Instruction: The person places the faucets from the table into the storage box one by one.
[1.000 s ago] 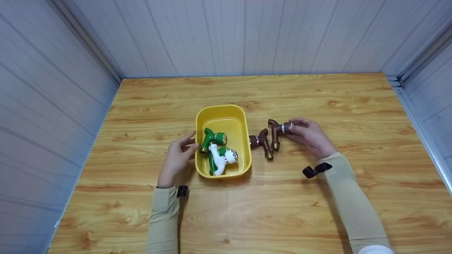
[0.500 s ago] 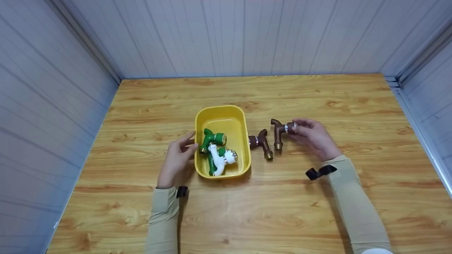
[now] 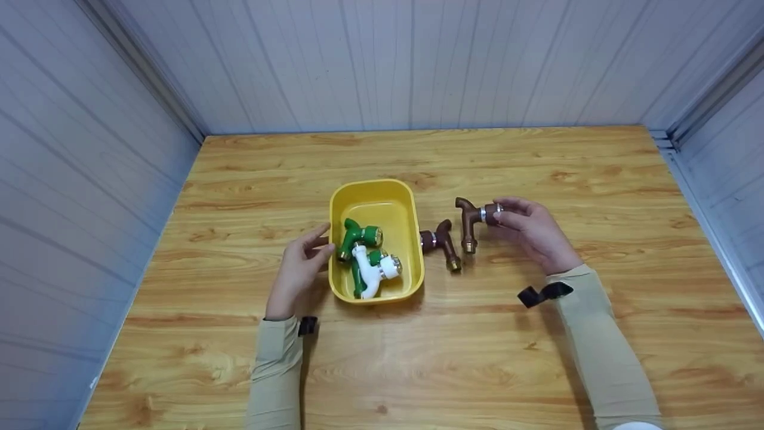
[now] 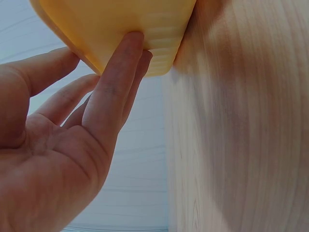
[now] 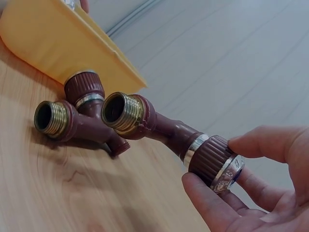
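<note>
In the head view a yellow tub [image 3: 376,194] holds a white faucet [image 3: 370,272] lying over green faucets [image 3: 353,233]. My left hand [image 3: 299,266] is at the tub's left side. Its long, fairly straight fingers [image 4: 113,82] touch the outer wall in the left wrist view, with the thumb near the rim. My right hand [image 3: 531,230] pinches a brown faucet [image 5: 169,133] by its ribbed knob, thumb on one side and fingers on the other. The brass threaded end of this faucet points away from the hand. A second brown faucet [image 3: 444,243] lies against the tub's right side.
All of this is on a wood-grain table [image 3: 418,370]. Pale panel walls [image 3: 382,65] stand behind the table and along its left and right sides. Black straps with mounts [image 3: 544,292] sit at both sleeve cuffs.
My right hand has drawn the held brown faucet a little to the right, widening its gap from the other brown faucet, then raised it slightly. The left hand stays at the tub.
</note>
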A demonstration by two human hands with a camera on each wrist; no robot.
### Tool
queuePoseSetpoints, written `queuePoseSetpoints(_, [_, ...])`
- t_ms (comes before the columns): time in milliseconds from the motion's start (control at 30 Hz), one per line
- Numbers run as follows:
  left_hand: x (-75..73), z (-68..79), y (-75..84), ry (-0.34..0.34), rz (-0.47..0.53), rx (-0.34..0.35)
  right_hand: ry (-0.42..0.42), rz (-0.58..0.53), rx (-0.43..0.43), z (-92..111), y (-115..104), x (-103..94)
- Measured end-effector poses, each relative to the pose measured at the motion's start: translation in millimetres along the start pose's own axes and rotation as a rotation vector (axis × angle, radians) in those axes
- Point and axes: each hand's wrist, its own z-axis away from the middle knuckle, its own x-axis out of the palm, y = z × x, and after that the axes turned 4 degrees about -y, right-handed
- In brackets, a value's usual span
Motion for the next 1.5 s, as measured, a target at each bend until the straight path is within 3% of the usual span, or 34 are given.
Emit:
queuePoseSetpoints(433, [0.0, -1.6, -0.3, 0.003, -0.009, -0.014, -0.018, -0.002, -0.042, 3.8, -8.5, 11.8])
queuePoseSetpoints(633, [0.5, -1.8, -2.0, 0.006, 0.011, 0.02, -0.041, -0.005, -0.063, 5.4, -11.7, 15.2])
queuePoseSetpoints(1500, [1.5, -2.2, 1.2, 0.003, 0.003, -0.005, -0.061, -0.096, -0.041, 3.8, -16.5, 33.6])
